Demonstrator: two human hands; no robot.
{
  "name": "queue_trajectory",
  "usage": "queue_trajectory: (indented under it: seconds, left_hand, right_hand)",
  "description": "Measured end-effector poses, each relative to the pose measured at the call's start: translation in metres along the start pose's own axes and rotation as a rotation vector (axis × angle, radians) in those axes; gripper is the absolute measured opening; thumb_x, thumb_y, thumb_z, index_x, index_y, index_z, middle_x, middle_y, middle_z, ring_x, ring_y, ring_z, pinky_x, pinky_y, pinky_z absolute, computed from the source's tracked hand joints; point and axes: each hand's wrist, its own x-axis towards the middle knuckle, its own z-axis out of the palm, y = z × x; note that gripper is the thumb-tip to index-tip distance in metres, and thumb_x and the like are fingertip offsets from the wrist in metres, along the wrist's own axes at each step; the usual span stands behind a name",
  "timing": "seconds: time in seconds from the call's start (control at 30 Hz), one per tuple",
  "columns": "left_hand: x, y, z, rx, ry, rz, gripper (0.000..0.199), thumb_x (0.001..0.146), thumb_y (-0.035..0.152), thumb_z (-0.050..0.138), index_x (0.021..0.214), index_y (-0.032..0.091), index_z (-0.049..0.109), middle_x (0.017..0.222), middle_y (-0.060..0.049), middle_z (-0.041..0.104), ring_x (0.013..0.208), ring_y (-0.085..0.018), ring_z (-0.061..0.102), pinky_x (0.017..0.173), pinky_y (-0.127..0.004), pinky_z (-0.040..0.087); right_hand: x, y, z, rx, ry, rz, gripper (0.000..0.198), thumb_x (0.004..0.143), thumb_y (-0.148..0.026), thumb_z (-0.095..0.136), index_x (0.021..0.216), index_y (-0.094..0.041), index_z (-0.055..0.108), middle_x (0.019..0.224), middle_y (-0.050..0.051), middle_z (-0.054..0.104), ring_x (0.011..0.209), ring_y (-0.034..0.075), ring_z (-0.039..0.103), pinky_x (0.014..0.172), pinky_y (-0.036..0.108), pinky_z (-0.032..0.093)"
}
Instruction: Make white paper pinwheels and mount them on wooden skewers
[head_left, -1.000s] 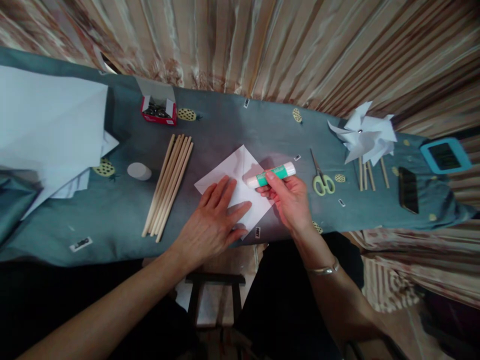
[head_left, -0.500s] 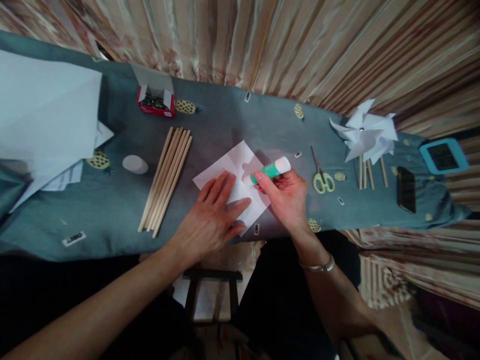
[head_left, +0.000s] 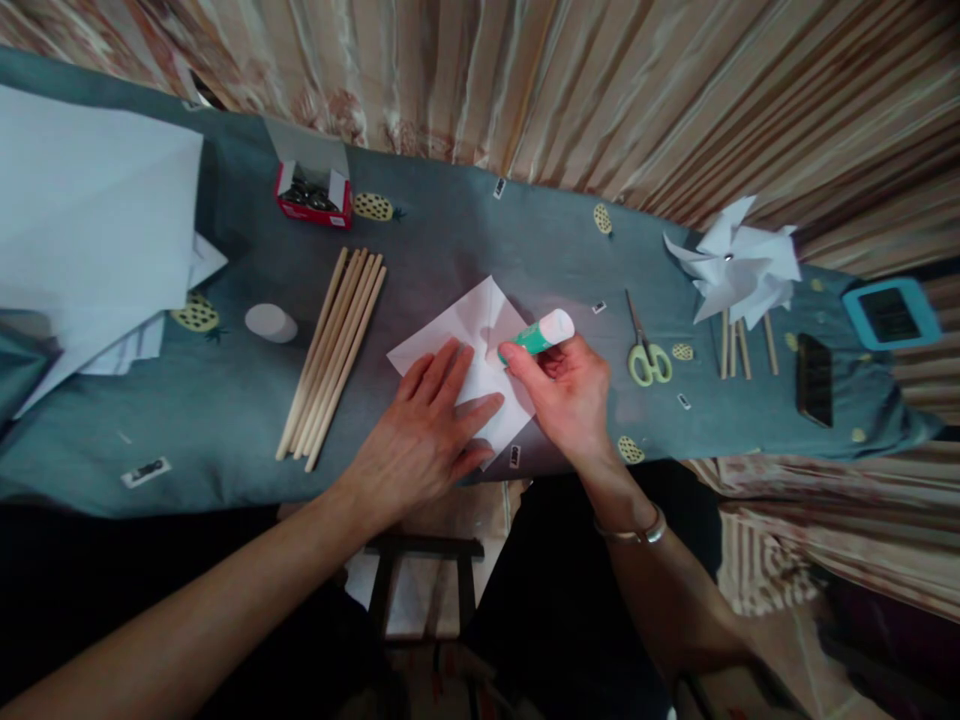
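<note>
Paper point(head_left: 487, 378) lies on the tablecloth point(head_left: 555, 250), under the fingers of the left hand point(head_left: 424, 425) and just left of the right hand point(head_left: 566, 385). Left hand: palm down, fingers extended and spread, resting on the paper; nothing is grasped. Right hand: fingers closed around the glue stick point(head_left: 541, 333), thumb along its side. The glue stick is tilted, lower end directed at the paper; contact between the two cannot be confirmed. Left of the left hand: wooden sticks point(head_left: 332, 360), side by side. Farther ahead and left of that hand: an open red box point(head_left: 313, 212). Right of the right hand: scissors point(head_left: 642, 345) with green handles, then, farther out, white pinwheels point(head_left: 739, 265) and a phone point(head_left: 814, 380).
</note>
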Motion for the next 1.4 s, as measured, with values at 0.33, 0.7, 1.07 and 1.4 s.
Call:
queue_trajectory:
  seconds: [0.33,0.7,1.07,1.4]
  left_hand:
    - [0.001,0.000,0.000,0.023,-0.006,-0.004,0.050,0.085,0.042,0.063,0.130,0.023,0.053,0.153,-0.018,0.031,0.141,-0.041,0.025,0.110,-0.057,0.028]
    - [0.000,0.000,0.002,0.009,-0.007,-0.006,0.051,0.085,0.043,0.062,0.131,0.023,0.052,0.155,-0.017,0.027,0.143,-0.040,0.021,0.112,-0.058,0.026]
    - [0.000,0.000,0.001,0.024,-0.014,-0.011,0.053,0.085,0.043,0.063,0.132,0.022,0.052,0.153,-0.020,0.030,0.142,-0.042,0.023,0.112,-0.058,0.026]
    - [0.001,0.000,0.002,0.027,-0.008,-0.012,0.052,0.086,0.043,0.061,0.132,0.023,0.050,0.155,-0.016,0.028,0.143,-0.039,0.021,0.112,-0.057,0.026]
  right_hand:
    - [0.001,0.001,0.003,0.007,-0.031,-0.017,0.030,0.077,-0.045,0.067,0.095,-0.022,0.065,0.078,0.002,0.070,0.075,0.018,0.068,0.068,0.031,0.054]
    - [0.000,-0.002,0.005,-0.019,-0.030,-0.048,0.029,0.075,-0.048,0.068,0.089,-0.022,0.064,0.074,0.001,0.069,0.070,0.017,0.067,0.069,0.032,0.054]
    - [-0.003,-0.009,0.003,-0.065,-0.048,-0.100,0.031,0.077,-0.049,0.067,0.088,-0.021,0.066,0.072,0.001,0.070,0.066,0.017,0.066,0.066,0.033,0.053]
    - [-0.004,-0.016,-0.001,-0.109,-0.090,-0.123,0.027,0.077,-0.047,0.067,0.086,-0.021,0.067,0.074,0.001,0.071,0.064,0.015,0.064,0.064,0.030,0.051]
